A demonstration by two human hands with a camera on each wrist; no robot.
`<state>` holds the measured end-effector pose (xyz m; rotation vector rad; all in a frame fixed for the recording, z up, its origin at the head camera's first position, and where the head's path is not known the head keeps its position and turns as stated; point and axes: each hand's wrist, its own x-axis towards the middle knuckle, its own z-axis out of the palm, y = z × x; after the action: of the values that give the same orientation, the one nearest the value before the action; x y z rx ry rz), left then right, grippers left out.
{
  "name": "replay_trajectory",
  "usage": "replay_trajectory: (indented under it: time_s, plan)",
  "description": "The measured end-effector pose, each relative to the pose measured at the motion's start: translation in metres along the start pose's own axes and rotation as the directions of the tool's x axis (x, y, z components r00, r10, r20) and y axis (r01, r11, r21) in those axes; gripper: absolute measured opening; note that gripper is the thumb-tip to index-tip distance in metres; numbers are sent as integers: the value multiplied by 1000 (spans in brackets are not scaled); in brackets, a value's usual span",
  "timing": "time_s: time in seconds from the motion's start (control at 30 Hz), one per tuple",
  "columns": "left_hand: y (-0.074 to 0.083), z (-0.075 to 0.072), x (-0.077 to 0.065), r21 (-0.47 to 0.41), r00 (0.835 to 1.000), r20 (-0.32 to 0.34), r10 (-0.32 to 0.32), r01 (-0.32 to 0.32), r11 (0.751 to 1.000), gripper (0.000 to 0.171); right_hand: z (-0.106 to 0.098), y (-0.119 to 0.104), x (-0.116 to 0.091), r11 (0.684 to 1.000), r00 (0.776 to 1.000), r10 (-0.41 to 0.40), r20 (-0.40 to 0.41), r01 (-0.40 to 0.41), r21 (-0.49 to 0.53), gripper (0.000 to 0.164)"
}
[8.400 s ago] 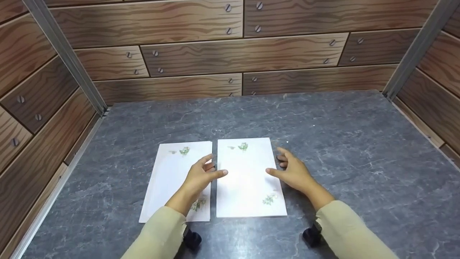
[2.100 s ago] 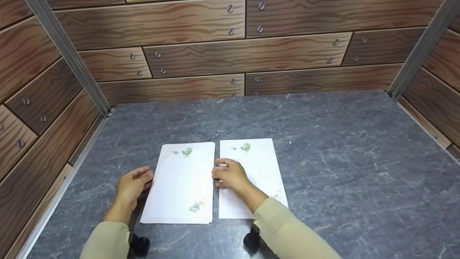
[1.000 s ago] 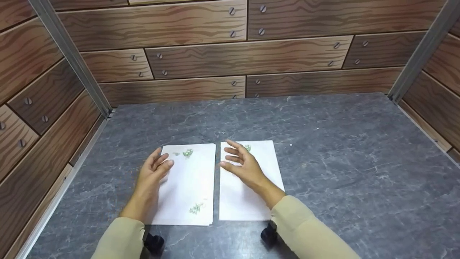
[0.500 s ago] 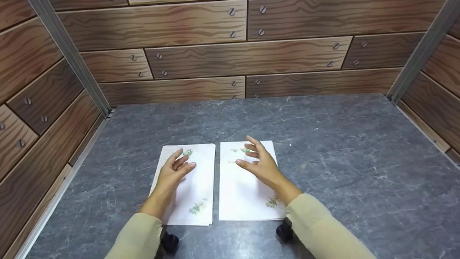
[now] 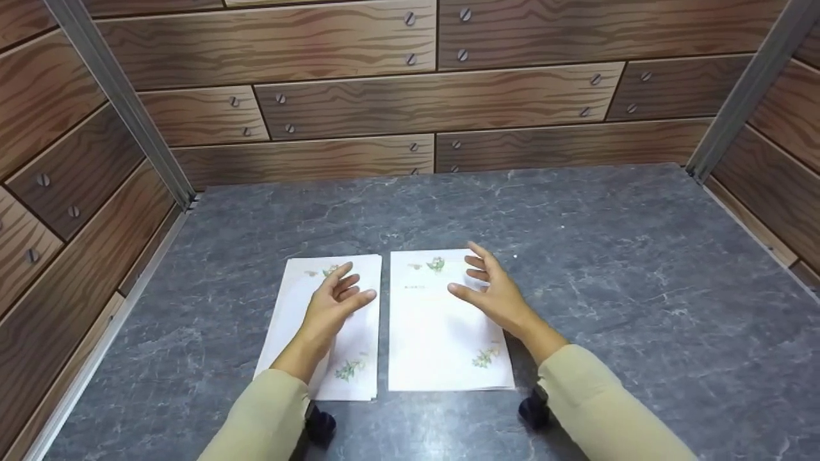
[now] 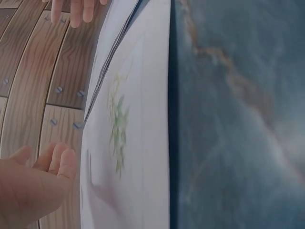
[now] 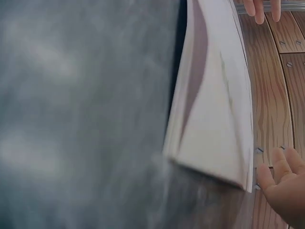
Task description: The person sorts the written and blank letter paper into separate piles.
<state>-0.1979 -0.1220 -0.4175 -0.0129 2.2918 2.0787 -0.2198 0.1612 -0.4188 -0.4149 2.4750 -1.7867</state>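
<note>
One stack of white paper (image 5: pixel 359 330) lies near the front of a dark grey marbled tabletop (image 5: pixel 608 275); a second stack (image 5: pixel 439 333) lies just to its right, a narrow gap between them. Each has green sprigs (image 5: pixel 436 264) printed near the top and at lower right. A person's left hand (image 5: pixel 330 312) is above the first stack, and the right hand (image 5: pixel 500 298) above the second stack's right edge, both grips loose, thumb and fingers apart. Wood-patterned walls (image 5: pixel 346 105) stand behind and on both sides.
</note>
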Motion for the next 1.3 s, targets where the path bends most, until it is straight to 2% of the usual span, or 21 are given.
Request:
replay_trajectory:
  time_s: [0.27,0.43,0.57,0.67,0.8,0.93,1.13,1.3]
  plan:
    - [1,12,3,74,996,76,37,-42,996,81,-13,-1,-8,998,1000,12,-6,-12,-61,85]
    - [0,14,6,100,995,86,56,-64,993,82,-20,-9,-13,996,1000,26,-5,-26,-87,84]
    - [-1,16,7,142,993,103,66,-81,987,85,-27,1,-12,991,1000,25,1,-25,-133,86]
    - [-1,18,7,192,986,144,85,-112,975,89,-32,12,-12,984,1000,13,7,-12,-178,88]
    - [-2,21,8,282,967,227,118,-181,942,96,-37,20,-12,974,1000,-14,26,19,-226,91]
    - [-1,23,7,387,946,301,119,-235,892,103,-42,24,-14,958,998,-34,48,46,-283,95]
    - [0,24,5,508,921,384,64,-268,818,112,-47,26,-18,931,993,-65,96,95,-352,102]
    - [-1,22,6,551,910,414,20,-268,790,119,-49,27,-19,909,988,-50,143,105,-404,110]
